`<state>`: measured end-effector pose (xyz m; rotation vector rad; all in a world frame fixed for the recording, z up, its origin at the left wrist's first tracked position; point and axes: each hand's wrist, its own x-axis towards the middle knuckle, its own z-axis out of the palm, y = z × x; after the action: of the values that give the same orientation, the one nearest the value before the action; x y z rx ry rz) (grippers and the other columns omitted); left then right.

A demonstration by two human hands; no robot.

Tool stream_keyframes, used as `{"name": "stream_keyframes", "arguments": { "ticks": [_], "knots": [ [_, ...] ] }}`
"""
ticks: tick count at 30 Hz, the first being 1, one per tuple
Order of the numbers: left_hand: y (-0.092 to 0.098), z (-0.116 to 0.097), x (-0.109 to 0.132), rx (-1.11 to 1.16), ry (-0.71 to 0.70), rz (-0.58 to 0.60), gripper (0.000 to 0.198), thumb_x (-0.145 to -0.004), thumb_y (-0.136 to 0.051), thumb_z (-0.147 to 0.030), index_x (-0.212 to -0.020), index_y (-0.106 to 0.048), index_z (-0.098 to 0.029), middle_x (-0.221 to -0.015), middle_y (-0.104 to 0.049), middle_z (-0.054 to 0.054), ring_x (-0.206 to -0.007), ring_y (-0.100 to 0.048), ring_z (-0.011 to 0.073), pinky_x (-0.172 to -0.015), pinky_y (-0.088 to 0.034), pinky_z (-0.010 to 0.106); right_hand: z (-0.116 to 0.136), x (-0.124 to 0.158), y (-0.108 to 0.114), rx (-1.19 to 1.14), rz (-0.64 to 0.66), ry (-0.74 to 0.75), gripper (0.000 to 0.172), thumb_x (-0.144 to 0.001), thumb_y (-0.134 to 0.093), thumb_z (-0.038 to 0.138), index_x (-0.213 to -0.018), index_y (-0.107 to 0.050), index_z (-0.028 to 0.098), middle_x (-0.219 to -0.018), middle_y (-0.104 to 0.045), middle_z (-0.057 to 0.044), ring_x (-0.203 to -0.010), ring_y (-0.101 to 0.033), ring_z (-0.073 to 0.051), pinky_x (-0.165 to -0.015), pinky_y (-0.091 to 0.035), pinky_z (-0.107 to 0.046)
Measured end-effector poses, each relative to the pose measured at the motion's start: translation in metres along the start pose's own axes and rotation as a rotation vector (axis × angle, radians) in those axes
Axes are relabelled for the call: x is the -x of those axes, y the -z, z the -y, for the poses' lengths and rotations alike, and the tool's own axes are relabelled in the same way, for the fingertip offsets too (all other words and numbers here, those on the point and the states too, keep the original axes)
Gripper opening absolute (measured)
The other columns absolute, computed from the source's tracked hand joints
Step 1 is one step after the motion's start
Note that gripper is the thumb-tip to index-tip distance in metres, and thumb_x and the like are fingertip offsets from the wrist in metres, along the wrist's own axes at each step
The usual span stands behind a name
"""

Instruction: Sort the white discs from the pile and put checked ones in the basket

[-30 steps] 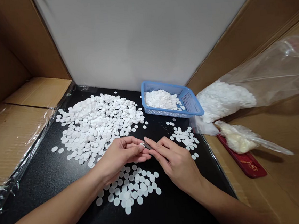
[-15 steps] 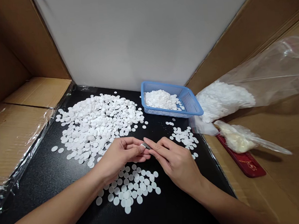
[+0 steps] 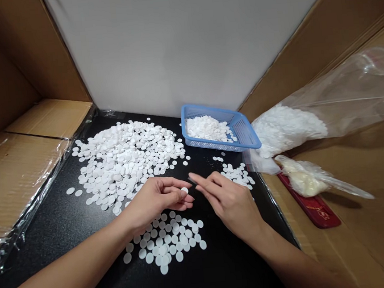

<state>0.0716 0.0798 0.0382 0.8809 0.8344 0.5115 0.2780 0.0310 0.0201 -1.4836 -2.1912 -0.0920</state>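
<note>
Between the thumb and fingers of my left hand (image 3: 164, 193) is a small white disc (image 3: 184, 190). My right hand (image 3: 228, 199) pinches a thin, dark grey flat piece (image 3: 192, 180), perhaps a blade; its kind is too small to tell. A narrow gap separates the two hands. Several loose white discs (image 3: 167, 249) lie spread on the black table below them. Beyond my left hand rises a large heap of white discs (image 3: 125, 154). A smaller scatter of white discs (image 3: 237, 174) lies just past my right hand.
At the back stands a blue plastic basket (image 3: 224, 146) partly filled with white discs. To its right lie a clear bag of white discs (image 3: 284, 127), a small knotted bag with yellowish contents (image 3: 302, 179) and a dark red flat case (image 3: 315, 209). Cardboard walls (image 3: 322, 16) flank the table.
My right hand has drawn back slightly to the right, taking the dark flat piece away from the disc. My left hand stays put, and its disc now shows its face.
</note>
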Motion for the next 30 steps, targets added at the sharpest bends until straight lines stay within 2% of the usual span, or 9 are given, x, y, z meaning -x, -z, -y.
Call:
{"name": "stream_keyframes", "arguments": {
  "ticks": [2,4,8,11,14,18,20,24,30],
  "knots": [
    [0.003,0.001,-0.001,-0.010,-0.001,-0.002,0.033,-0.077,-0.081,-0.026,-0.107,-0.074,-0.014,-0.085,-0.079,0.009,-0.080,-0.075,0.0192,-0.083,-0.058,0.034,-0.011,0.000,-0.008,0.105,0.017,-0.102,0.037,-0.105,-0.041,0.031,-0.132,-0.064,0.022,-0.082,-0.061,-0.004,-0.057,-0.056,-0.013,-0.048,-0.040,-0.025],
    [0.005,0.003,-0.002,-0.059,-0.022,-0.010,0.033,-0.078,-0.080,-0.026,-0.107,-0.074,-0.014,-0.083,-0.078,0.008,-0.078,-0.075,0.0187,-0.081,-0.058,0.034,-0.023,0.001,-0.017,0.204,0.066,-0.169,0.036,-0.104,-0.039,0.031,-0.125,-0.066,0.021,-0.088,-0.061,-0.005,-0.055,-0.055,-0.014,-0.044,-0.038,-0.026],
    [0.003,0.010,-0.001,-0.200,-0.085,-0.015,0.019,-0.078,-0.078,-0.029,-0.088,-0.075,-0.014,-0.075,-0.075,0.005,-0.072,-0.071,0.0166,-0.073,-0.056,0.030,-0.041,0.003,-0.029,0.289,0.139,-0.216,0.028,-0.101,-0.044,0.028,-0.111,-0.069,0.019,-0.092,-0.060,-0.007,-0.058,-0.055,-0.015,-0.044,-0.034,-0.027],
    [-0.002,0.017,0.001,-0.280,-0.156,-0.016,0.015,-0.077,-0.076,-0.030,-0.080,-0.076,-0.016,-0.076,-0.073,0.005,-0.072,-0.068,0.0162,-0.070,-0.054,0.028,-0.042,0.001,-0.029,0.261,0.055,-0.158,0.026,-0.101,-0.047,0.031,-0.104,-0.070,0.019,-0.085,-0.061,-0.009,-0.072,-0.059,-0.022,-0.055,-0.042,-0.031],
    [-0.005,0.021,0.004,-0.297,-0.252,-0.104,0.012,-0.074,-0.078,-0.029,-0.078,-0.078,-0.018,-0.080,-0.072,0.004,-0.072,-0.065,0.0155,-0.068,-0.051,0.026,-0.027,-0.004,-0.020,-0.022,-0.037,-0.119,0.027,-0.101,-0.049,0.035,-0.101,-0.071,0.019,-0.086,-0.066,-0.010,-0.082,-0.063,-0.026,-0.069,-0.049,-0.038],
    [-0.007,0.020,0.006,-0.123,-0.267,-0.159,0.017,-0.068,-0.083,-0.029,-0.073,-0.073,-0.016,-0.065,-0.067,0.000,-0.060,-0.059,0.0121,-0.062,-0.049,0.026,0.013,-0.009,-0.008,-0.750,0.067,-0.180,0.020,-0.093,-0.063,0.039,-0.102,-0.069,0.021,-0.090,-0.073,-0.005,-0.079,-0.069,-0.020,-0.071,-0.057,-0.033],
    [-0.009,0.018,0.006,-0.065,-0.281,-0.164,0.023,-0.065,-0.086,-0.030,-0.068,-0.068,-0.015,-0.060,-0.064,-0.002,-0.056,-0.057,0.0107,-0.060,-0.048,0.025,0.028,-0.009,-0.009,-0.936,0.052,-0.250,0.021,-0.088,-0.070,0.037,-0.101,-0.069,0.021,-0.089,-0.074,-0.004,-0.078,-0.070,-0.019,-0.072,-0.059,-0.033],
    [-0.009,0.015,0.007,-0.018,-0.265,-0.152,0.030,-0.064,-0.088,-0.036,-0.071,-0.067,-0.014,-0.063,-0.066,-0.001,-0.057,-0.062,0.0122,-0.061,-0.051,0.027,0.033,-0.006,-0.018,-1.053,-0.050,-0.355,0.023,-0.081,-0.076,0.031,-0.099,-0.069,0.020,-0.087,-0.073,-0.004,-0.079,-0.070,-0.018,-0.074,-0.060,-0.032],
    [-0.009,0.021,0.003,0.018,-0.240,-0.116,0.036,-0.067,-0.088,-0.041,-0.077,-0.066,-0.014,-0.062,-0.069,0.000,-0.059,-0.066,0.0125,-0.065,-0.054,0.027,0.029,-0.004,-0.022,-1.079,-0.063,-0.393,0.025,-0.078,-0.076,0.027,-0.101,-0.068,0.020,-0.084,-0.073,-0.002,-0.077,-0.070,-0.017,-0.072,-0.058,-0.030]
  ]
}}
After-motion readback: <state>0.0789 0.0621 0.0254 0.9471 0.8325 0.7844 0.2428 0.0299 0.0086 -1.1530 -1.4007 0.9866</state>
